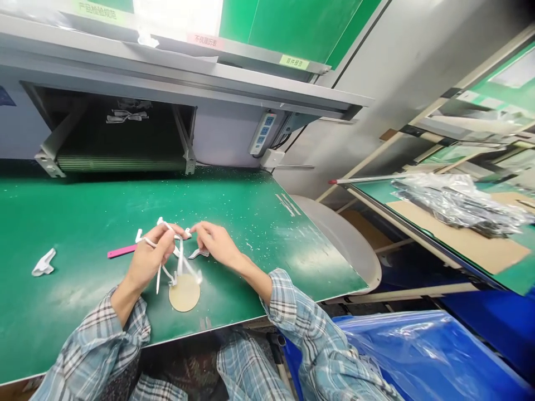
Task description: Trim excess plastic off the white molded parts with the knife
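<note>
My left hand (155, 255) is closed around a branching white plastic frame (180, 262), whose thin arms stick out above and below the fingers. My right hand (216, 241) is bent beside it, with fingertips at a small white plastic piece (188, 233) near the left fingertips. Just under the right fingers is another pale, flat-ended piece (198, 253). Below the frame lies a round beige disc (184, 294) on the green table. Partly behind my left hand, a pink strip-like handle (121, 252) shows; its other end is hidden.
A loose white plastic part (44, 263) lies at the left of the green table (92, 312). Beyond, a conveyor belt (121, 142) carries several white parts. A power strip (262, 132) hangs on the wall. Blue plastic-lined container (418, 345) stands lower right; silvery bags (463, 203) lie on another table.
</note>
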Tool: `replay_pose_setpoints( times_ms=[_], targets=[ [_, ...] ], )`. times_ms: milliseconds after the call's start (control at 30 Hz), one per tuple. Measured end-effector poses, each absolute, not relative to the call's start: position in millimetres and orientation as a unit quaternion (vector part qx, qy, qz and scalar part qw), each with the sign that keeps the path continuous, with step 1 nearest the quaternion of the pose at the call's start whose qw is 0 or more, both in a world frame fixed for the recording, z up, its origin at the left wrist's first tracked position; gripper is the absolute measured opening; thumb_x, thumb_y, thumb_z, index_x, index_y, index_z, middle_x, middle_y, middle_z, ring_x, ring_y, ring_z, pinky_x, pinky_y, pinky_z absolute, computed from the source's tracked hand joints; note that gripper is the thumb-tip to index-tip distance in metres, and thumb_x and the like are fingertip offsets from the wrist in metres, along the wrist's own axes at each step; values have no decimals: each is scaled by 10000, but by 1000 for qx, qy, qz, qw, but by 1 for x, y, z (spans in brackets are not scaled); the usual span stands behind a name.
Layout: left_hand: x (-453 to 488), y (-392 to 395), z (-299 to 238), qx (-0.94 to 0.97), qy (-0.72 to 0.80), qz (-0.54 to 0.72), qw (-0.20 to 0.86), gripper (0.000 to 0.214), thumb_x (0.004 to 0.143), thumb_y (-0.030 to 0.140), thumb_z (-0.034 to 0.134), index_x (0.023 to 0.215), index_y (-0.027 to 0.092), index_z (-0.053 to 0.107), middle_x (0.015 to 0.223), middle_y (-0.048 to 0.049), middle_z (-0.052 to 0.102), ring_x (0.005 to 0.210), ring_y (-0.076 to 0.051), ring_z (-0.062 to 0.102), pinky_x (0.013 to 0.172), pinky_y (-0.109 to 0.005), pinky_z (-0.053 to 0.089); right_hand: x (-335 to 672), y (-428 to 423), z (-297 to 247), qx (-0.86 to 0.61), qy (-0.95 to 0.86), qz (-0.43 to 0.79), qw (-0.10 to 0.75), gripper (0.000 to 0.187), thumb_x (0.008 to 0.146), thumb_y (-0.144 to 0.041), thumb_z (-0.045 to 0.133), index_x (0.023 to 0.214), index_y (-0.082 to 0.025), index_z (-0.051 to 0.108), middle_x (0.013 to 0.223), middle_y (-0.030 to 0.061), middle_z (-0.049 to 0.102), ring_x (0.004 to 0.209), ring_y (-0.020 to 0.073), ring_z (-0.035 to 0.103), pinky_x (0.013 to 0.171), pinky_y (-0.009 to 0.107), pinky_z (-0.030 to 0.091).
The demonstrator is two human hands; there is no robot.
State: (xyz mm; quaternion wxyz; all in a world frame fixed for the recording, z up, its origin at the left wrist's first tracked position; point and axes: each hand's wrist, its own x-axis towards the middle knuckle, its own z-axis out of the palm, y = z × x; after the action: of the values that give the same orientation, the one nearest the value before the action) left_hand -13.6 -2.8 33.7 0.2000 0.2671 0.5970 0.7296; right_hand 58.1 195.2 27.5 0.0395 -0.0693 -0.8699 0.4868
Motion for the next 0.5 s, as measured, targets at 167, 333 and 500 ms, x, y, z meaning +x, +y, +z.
replay_pose_setpoints(
  times_ms=[167, 333, 500],
  targets=[
    [-21, 0, 39, 164, 534, 801, 215, 337, 944, 495, 696, 849, 190, 588, 722, 18, 546, 516, -87, 379, 405, -173, 335, 50, 202, 27, -35, -906, 413, 89, 280, 1066, -332, 508, 1223, -226, 714, 1263, 98, 738, 1189, 272, 639, 1084, 460, 434],
    [-24, -3, 53, 142, 474, 827, 267, 393, 903, 477, 731, 768, 203, 485, 703, 34, 445, 540, -95, 378, 430, -170, 393, 71, 176, 53, 34, -897, 432, 82, 345, 1075, -398, 524, 1338, -217, 656, 1420, 106, 660, 1337, 252, 579, 1159, 419, 413],
    [-18, -7, 56, 146, 423, 842, 303, 329, 897, 414, 783, 806, 202, 549, 787, 8, 507, 639, -125, 484, 559, -205, 535, 89, 150, 76, 96, -828, 540, -111, 419, 948, -521, 712, 1238, -240, 601, 1091, 27, 766, 911, 213, 725, 774, 290, 538]
  ],
)
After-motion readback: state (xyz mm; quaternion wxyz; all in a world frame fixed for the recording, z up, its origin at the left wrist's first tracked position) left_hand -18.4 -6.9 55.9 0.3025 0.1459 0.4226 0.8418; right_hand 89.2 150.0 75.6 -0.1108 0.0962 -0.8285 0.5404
